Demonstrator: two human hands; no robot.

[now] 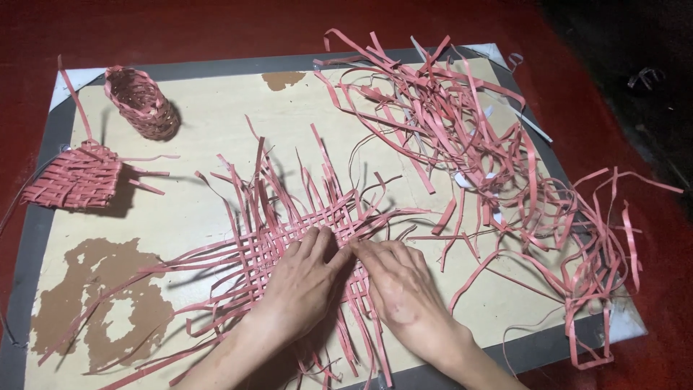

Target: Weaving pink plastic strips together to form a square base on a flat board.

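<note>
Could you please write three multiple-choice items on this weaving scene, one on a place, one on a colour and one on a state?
1. Where does the small round basket stand? A the board's far left corner B the near right corner C under the hands
2. What colour are the loose strips? A green B pink-red C blue
3. What are both hands doing? A hanging in the air B pressing on the woven mat C holding scissors

Answers: 1 A, it stands by the far left edge. 2 B, all strips look pink-red. 3 B, the left hand and right hand lie flat on it.

Two hands, left (pixel 303 285) and right (pixel 401 289). One flat mat (pixel 289 238) under them. Two finished weavings: one basket (pixel 142 102), one pouch (pixel 74 177). One board (pixel 216 137). One strip pile (pixel 476 152) (strips too tangled to count).
</note>
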